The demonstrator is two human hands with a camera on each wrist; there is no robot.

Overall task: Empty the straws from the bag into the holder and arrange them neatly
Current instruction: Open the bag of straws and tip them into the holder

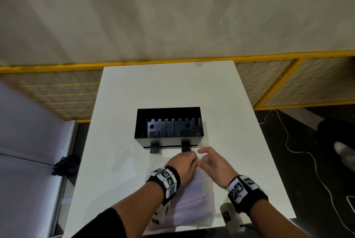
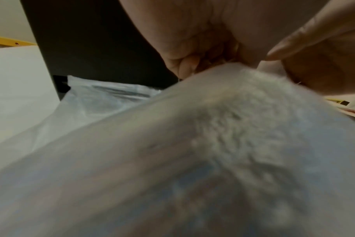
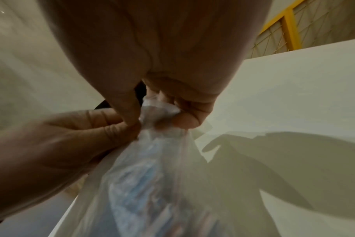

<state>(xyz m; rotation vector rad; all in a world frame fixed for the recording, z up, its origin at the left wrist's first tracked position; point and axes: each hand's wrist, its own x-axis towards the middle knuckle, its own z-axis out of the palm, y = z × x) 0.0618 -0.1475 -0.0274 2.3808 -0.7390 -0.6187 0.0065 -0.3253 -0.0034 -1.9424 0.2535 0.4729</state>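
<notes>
A translucent plastic bag (image 1: 194, 203) with wrapped straws inside lies on the white table (image 1: 172, 88), near its front edge. My left hand (image 1: 184, 163) and right hand (image 1: 209, 159) meet at the bag's far end, just in front of the black holder (image 1: 169, 124). In the right wrist view, the right hand's fingers (image 3: 184, 112) pinch the bunched bag mouth (image 3: 158, 109), and the left hand (image 3: 103, 126) pinches it from the other side. The bag (image 2: 192, 152) fills the left wrist view, blurred, under the left hand's fingers (image 2: 184, 64). The holder looks empty of straws.
A yellow mesh fence (image 1: 288, 82) runs behind the table. A white cable (image 1: 299, 153) trails on the dark floor to the right. A grey surface (image 1: 28, 151) stands at the left, with a dark object (image 1: 66, 164) at its edge.
</notes>
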